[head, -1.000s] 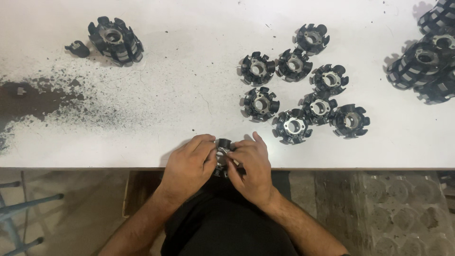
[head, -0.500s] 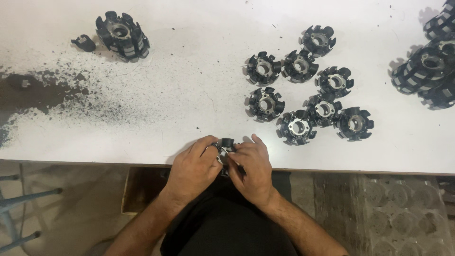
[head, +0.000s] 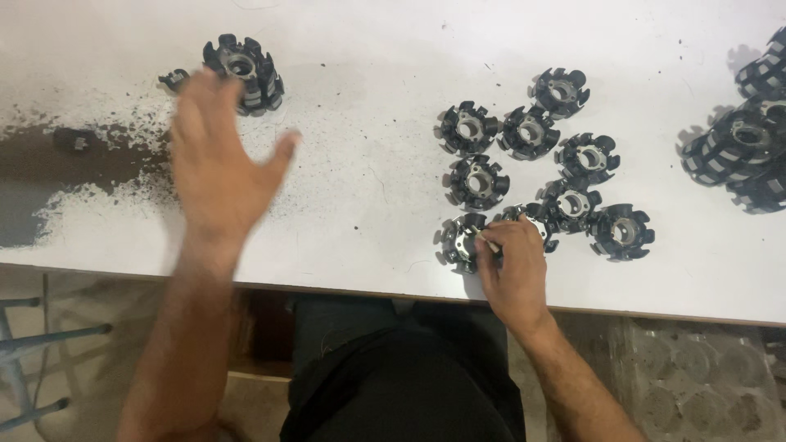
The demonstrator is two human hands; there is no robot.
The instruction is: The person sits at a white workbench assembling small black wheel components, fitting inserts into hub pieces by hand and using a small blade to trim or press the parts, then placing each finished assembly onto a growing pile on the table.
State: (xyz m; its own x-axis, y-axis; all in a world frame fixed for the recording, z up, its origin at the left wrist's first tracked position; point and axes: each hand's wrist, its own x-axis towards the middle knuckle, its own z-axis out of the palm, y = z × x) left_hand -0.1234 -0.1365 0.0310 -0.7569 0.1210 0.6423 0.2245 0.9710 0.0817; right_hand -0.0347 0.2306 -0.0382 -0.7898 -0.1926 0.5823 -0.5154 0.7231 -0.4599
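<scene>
Head view: the right hand (head: 514,274) rests near the front edge of the white table (head: 368,188), its fingertips (head: 489,243) pinched on a black toothed ring part (head: 463,242) with a pale metal hub; it lies flat on the table at the near end of a cluster of like parts (head: 532,164), just beside its neighbours. Each is a round, dark piece with blunt lugs around the rim and a bright bore in the middle. The left hand (head: 219,168) hovers over the left half of the table, fingers spread and empty, blurred so its exact height is hard to judge. Just past its fingers, toward the far left corner, stands a taller stack of the toothed rings (head: 246,72), with a small dark fragment (head: 173,79) beside it. Gritty dark filings (head: 98,164) smear the left edge. More stacked rings (head: 741,147) sit at the right edge.
</scene>
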